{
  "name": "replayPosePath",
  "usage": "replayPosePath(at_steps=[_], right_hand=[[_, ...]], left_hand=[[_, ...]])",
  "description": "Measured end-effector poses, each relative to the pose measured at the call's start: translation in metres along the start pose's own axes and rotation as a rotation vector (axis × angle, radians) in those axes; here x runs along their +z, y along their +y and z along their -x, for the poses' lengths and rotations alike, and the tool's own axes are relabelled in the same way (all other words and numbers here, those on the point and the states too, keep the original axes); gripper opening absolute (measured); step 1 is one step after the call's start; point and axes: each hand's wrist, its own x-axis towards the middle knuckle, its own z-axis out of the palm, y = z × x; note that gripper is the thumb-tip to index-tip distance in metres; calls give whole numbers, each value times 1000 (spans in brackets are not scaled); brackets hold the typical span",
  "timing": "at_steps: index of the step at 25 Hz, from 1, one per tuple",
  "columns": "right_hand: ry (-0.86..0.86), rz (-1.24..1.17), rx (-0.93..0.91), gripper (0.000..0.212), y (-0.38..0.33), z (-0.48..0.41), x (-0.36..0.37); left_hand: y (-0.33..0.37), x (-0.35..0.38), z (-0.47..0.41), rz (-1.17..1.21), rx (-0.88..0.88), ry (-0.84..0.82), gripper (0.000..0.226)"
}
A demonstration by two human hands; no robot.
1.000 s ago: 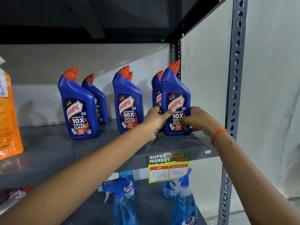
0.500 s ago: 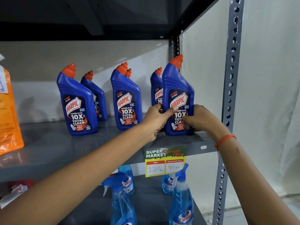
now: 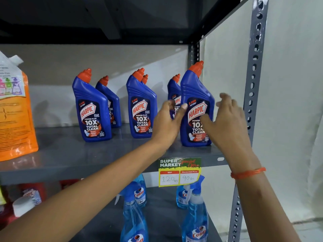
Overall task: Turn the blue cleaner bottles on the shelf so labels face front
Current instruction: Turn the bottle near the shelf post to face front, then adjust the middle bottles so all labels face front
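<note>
Several blue cleaner bottles with orange caps stand in pairs on the grey shelf (image 3: 73, 154). The front right bottle (image 3: 195, 95) stands upright near the shelf's front edge, its label facing me. My left hand (image 3: 167, 123) hovers just left of it and my right hand (image 3: 225, 117) just right of it. Both hands have their fingers spread and hold nothing. The front middle bottle (image 3: 140, 109) and front left bottle (image 3: 90, 110) also show their labels. A rear bottle (image 3: 173, 88) is partly hidden behind my left hand.
An orange refill pouch (image 3: 14, 119) stands at the shelf's left end. A price tag (image 3: 180, 172) hangs from the shelf edge. Blue spray bottles (image 3: 195, 212) fill the shelf below. A perforated grey upright (image 3: 253, 67) bounds the right side.
Both hands have let go of the front right bottle and drawn apart from it with fingers spread. The bottle now stands free on the shelf.
</note>
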Motion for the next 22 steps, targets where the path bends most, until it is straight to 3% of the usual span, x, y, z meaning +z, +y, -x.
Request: replayPosePath(at_steps=[4, 8, 10, 13, 17, 19, 22], right_hand=[[120, -175, -130, 43, -45, -4, 14], [17, -405, -152, 38, -85, -11, 56], [-27, -312, -204, 42, -95, -10, 84], [-139, -182, -156, 53, -92, -16, 122], [-568, -426, 303, 50, -68, -37, 143], [-744, -560, 406, 46, -59, -36, 145], [-793, -608, 386, 58, -53, -30, 140]], left_hand=[[1, -27, -9, 12, 150, 165, 43], [-19, -71, -26, -126, 258, 324, 44], [-37, -93, -38, -215, 211, 334, 54], [-67, -114, -54, -346, 46, 97, 67], [-92, -113, -67, -106, -274, -256, 48], [-96, -113, -67, -8, -323, -305, 46], [-92, -119, -60, 20, -313, -331, 48]])
